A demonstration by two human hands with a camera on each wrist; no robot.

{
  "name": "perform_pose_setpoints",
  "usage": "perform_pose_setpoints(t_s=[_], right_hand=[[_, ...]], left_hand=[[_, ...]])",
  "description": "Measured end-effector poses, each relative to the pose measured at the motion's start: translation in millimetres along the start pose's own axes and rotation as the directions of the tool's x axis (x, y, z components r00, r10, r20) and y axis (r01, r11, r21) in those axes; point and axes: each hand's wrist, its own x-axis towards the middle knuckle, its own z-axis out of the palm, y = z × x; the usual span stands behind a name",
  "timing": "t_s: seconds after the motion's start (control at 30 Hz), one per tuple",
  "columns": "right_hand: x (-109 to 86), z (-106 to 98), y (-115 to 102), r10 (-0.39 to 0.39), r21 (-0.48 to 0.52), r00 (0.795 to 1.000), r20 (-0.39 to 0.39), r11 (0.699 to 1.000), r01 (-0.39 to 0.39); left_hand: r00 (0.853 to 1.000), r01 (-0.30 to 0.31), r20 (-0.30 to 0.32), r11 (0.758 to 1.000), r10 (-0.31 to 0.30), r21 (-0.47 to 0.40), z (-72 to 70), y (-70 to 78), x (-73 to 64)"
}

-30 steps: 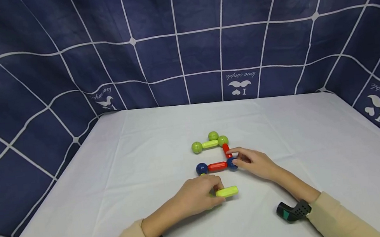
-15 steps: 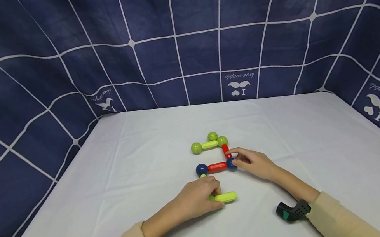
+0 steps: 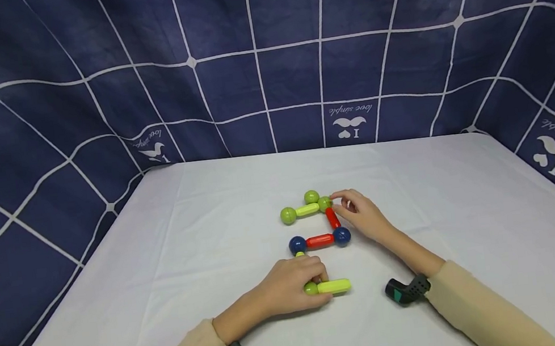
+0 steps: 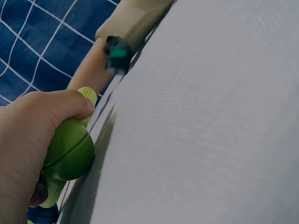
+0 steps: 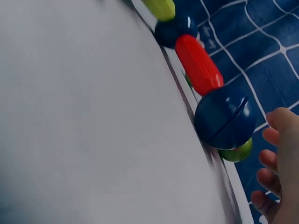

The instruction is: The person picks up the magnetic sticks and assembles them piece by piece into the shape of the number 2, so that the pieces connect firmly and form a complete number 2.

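My left hand (image 3: 290, 288) grips a green ball (image 4: 70, 151) joined to yellow-green rods; its thumb lies on one rod (image 3: 335, 286), which points right. Another short rod runs from under my fingers to a blue ball (image 3: 297, 244). From there a red rod (image 3: 319, 240) leads to a second blue ball (image 3: 342, 236). A further red rod (image 3: 332, 217) goes back to a green ball (image 3: 325, 204). Right at that ball are the fingertips of my right hand (image 3: 365, 217), loosely bent. In the right wrist view these fingers (image 5: 268, 161) are spaced apart beyond the nearer blue ball.
At the back, a yellow-green rod (image 3: 307, 209) ties the chain to a left green ball (image 3: 288, 216), with another green ball (image 3: 311, 196) just behind. All lie on a white-covered table (image 3: 209, 203). A blue gridded curtain (image 3: 292, 74) surrounds its far sides.
My right hand has left the front right blue ball and moved back to the green ball behind it. My left hand keeps its grip; its rod has dipped slightly toward the table.
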Motion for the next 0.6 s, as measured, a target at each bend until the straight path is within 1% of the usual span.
perform_pose_setpoints(t_s=[0.03, 0.1, 0.27, 0.37, 0.43, 0.5, 0.6], right_hand=[[7.0, 2, 0, 0.018, 0.013, 1.000, -0.011, 1.000, -0.018], [20.4, 8, -1, 0.065, 0.043, 0.998, 0.002, 0.997, -0.065], [45.7, 21, -1, 0.147, 0.064, 0.983, 0.112, 0.986, -0.155], [53.9, 27, -1, 0.166, 0.039, 0.976, 0.142, 0.984, -0.173], [57.2, 30, -1, 0.166, 0.035, 0.977, 0.135, 0.984, -0.172], [58.6, 31, -1, 0.149, 0.060, 0.984, 0.096, 0.986, -0.155], [55.9, 32, 0, 0.136, 0.167, 0.991, -0.005, 0.977, -0.133]], left_hand=[[1.000, 0.002, 0.002, 1.000, -0.002, -0.001, -0.4, 0.0, -0.2], [1.000, 0.002, 0.003, 1.000, -0.002, 0.003, -0.7, -0.2, -0.5], [1.000, -0.019, -0.013, 1.000, 0.019, 0.020, -0.7, -0.5, -0.4], [0.999, -0.037, -0.031, 0.998, 0.038, 0.042, -1.0, -0.2, -0.4], [0.998, -0.044, -0.039, 0.998, 0.046, 0.052, -1.8, 0.2, -0.6], [0.998, -0.044, -0.038, 0.998, 0.046, 0.050, -2.0, 0.0, -0.4], [0.998, -0.043, -0.034, 0.998, 0.045, 0.040, -2.8, -0.4, -0.5]])
